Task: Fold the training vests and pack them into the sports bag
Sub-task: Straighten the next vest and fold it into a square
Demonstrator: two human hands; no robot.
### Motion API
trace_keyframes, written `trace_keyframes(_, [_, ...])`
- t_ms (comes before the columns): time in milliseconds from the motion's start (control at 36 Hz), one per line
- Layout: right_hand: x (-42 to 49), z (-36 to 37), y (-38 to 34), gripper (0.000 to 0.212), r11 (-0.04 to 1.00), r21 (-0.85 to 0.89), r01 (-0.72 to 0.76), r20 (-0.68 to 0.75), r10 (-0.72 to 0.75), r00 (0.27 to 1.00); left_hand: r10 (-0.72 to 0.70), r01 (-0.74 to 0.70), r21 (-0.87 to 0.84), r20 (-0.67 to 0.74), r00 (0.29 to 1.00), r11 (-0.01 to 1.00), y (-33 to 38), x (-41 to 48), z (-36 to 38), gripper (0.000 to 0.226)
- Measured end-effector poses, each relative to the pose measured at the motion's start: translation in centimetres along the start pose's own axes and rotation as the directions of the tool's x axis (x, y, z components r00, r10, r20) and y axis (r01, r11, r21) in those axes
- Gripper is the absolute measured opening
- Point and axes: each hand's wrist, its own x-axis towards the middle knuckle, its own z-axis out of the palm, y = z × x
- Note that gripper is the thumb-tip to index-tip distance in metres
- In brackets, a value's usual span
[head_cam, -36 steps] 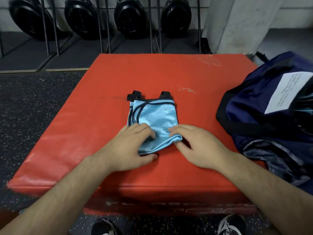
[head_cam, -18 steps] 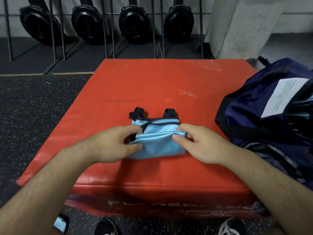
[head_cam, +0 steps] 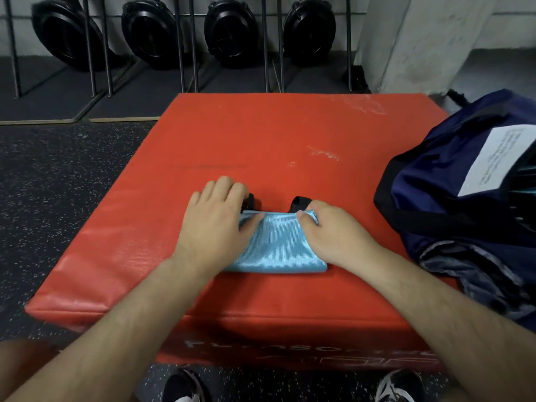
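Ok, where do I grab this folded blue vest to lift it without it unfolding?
Clamp the vest at its two short ends, coming in from both sides. Its loose layers and black straps lie at the far edge, so side grips likely pin them together.

Light-blue vest (head_cam: 278, 248): folded small rectangle, black straps at far edge, flat on red mat (head_cam: 290, 132). Navy sports bag (head_cam: 435, 204): open, at mat's right edge.
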Motion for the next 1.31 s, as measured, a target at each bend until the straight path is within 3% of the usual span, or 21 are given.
trace_keyframes(83, [0.4, 0.1, 0.1, 0.032, 1.0, -0.016, -0.019, 0.006, 0.019, 1.0, 0.174, -0.173, -0.054, 0.027, 0.984, 0.983, 1.6, -0.4, 1.0, 0.036])
trace_keyframes(194, [0.5, 0.0, -0.3, 0.028, 0.994, -0.081, -0.07, -0.003, 0.07, 0.998, 0.185, -0.158, -0.122, 0.257, 0.949, 0.98, 2.9, -1.8, 2.9, 0.058])
trace_keyframes(250, [0.1, 0.0, -0.8, 0.024, 0.978, -0.204, -0.041, -0.104, 0.02, 0.994, 0.173, -0.142, -0.12, 0.314, 0.934, 0.983, 2.9, -2.2, 3.6, 0.06])
trace_keyframes(333, [-0.6, 0.2, -1.3, 0.023, 0.952, -0.303, 0.042, -0.208, -0.109, 0.972, 0.17, -0.127, -0.157, 0.301, 0.938, 0.979, 2.8, -2.1, 4.0, 0.059])
trace_keyframes(417, [-0.1, 0.7, -0.7, 0.02, 0.973, -0.224, 0.048, -0.126, -0.078, 0.989, 0.171, -0.123, -0.172, 0.3, 0.938, 0.977, 2.7, -2.0, 4.0, 0.058])
trace_keyframes(472, [0.3, 1.3, -0.2, 0.03, 0.961, -0.273, 0.048, -0.077, -0.072, 0.994, 0.168, -0.12, -0.165, 0.32, 0.932, 0.979, 2.6, -1.9, 4.1, 0.059])
trace_keyframes(556, [0.3, 1.8, -0.3, 0.036, 0.881, -0.47, 0.055, -0.152, -0.142, 0.978, 0.159, -0.11, -0.153, 0.358, 0.92, 0.982, 2.6, -1.7, 4.2, 0.063])
trace_keyframes(611, [-0.1, 1.7, -1.1, 0.047, 0.858, -0.496, 0.132, -0.167, -0.244, 0.955, 0.159, -0.104, -0.163, 0.369, 0.916, 0.981, 2.5, -1.6, 4.2, 0.064])
trace_keyframes(667, [-0.8, 2.2, -2.0, 0.059, 0.848, -0.47, 0.245, -0.093, -0.323, 0.942, 0.179, -0.112, -0.198, 0.359, 0.916, 0.974, 2.4, -1.6, 4.1, 0.063])
trace_keyframes(778, [-1.8, 3.8, -1.9, 0.066, 0.916, -0.31, 0.253, 0.028, -0.257, 0.966, 0.198, -0.105, -0.251, 0.381, 0.903, 0.962, 2.1, -1.6, 4.1, 0.068])
trace_keyframes(972, [-1.2, 2.9, 1.1, 0.057, 0.959, -0.246, 0.141, 0.109, -0.117, 0.987, 0.118, 0.03, -0.322, 0.428, 0.896, 0.946, -0.8, -1.6, 4.3, 0.067])
trace_keyframes(1028, [-1.5, 2.7, 1.0, 0.056, 0.95, -0.285, 0.131, 0.104, -0.106, 0.989, 0.118, 0.011, -0.281, 0.438, 0.891, 0.96, -0.9, -1.7, 3.9, 0.063])
trace_keyframes(1111, [-2.0, 2.7, 0.1, 0.06, 0.865, -0.472, 0.169, -0.019, -0.202, 0.979, 0.095, -0.064, -0.104, 0.331, 0.939, 0.993, 0.0, -2.1, 3.3, 0.063])
trace_keyframes(1167, [-2.5, 3.0, -0.8, 0.06, 0.828, -0.507, 0.238, -0.056, -0.307, 0.95, 0.119, -0.108, -0.059, 0.248, 0.962, 0.992, 1.0, -2.4, 2.9, 0.062])
trace_keyframes(1306, [-3.1, 4.5, -1.1, 0.065, 0.85, -0.436, 0.294, 0.029, -0.313, 0.949, 0.153, -0.106, -0.156, 0.33, 0.932, 0.982, 2.0, -3.4, 3.6, 0.067])
